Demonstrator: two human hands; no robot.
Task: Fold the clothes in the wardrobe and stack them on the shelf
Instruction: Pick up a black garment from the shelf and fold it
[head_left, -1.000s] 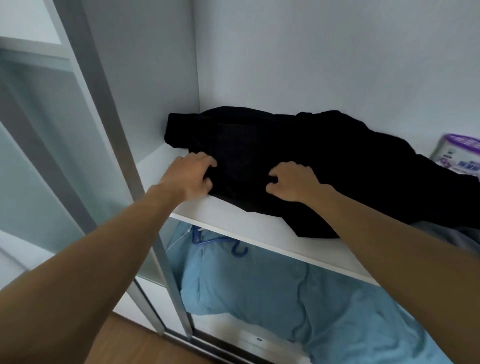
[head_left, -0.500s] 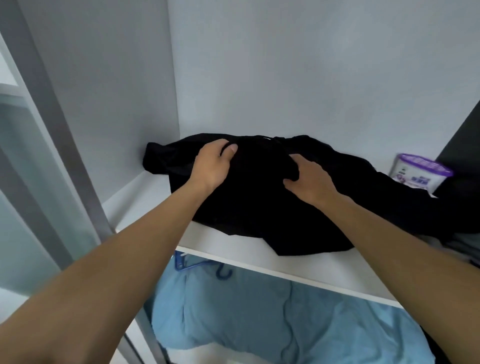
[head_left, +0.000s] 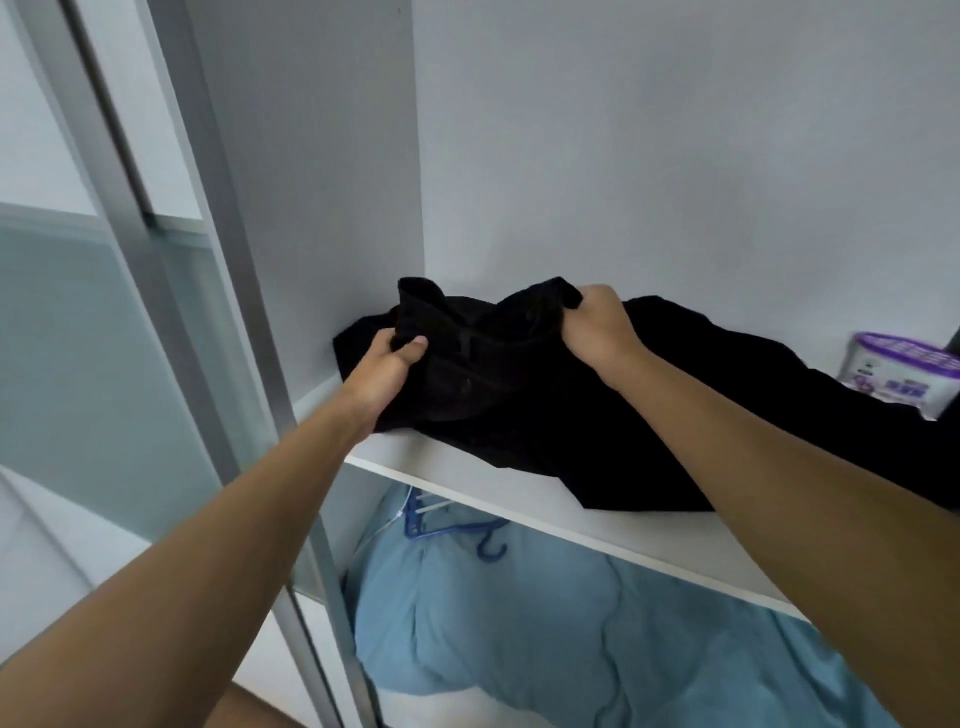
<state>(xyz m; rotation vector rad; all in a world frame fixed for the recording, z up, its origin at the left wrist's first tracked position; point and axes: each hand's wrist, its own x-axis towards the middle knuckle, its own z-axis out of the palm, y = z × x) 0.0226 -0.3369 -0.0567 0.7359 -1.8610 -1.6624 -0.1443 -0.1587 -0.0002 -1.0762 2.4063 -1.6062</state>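
My left hand (head_left: 387, 364) and right hand (head_left: 597, 325) each clench a bunch of the black garment (head_left: 519, 405), lifting its edge off the white shelf (head_left: 649, 530). The rest sprawls toward 3 o'clock, near a purple-lidded tub (head_left: 901, 374). Blue bedding (head_left: 571, 634) lies below at 6 o'clock.

A white shelf (head_left: 519, 491) carries a crumpled black garment (head_left: 524, 400) and a purple-lidded tub (head_left: 896, 376) at its right.

Black garment (head_left: 519, 395), white shelf (head_left: 545, 499), light-blue bedding (head_left: 545, 634), purple-lidded tub (head_left: 901, 371).
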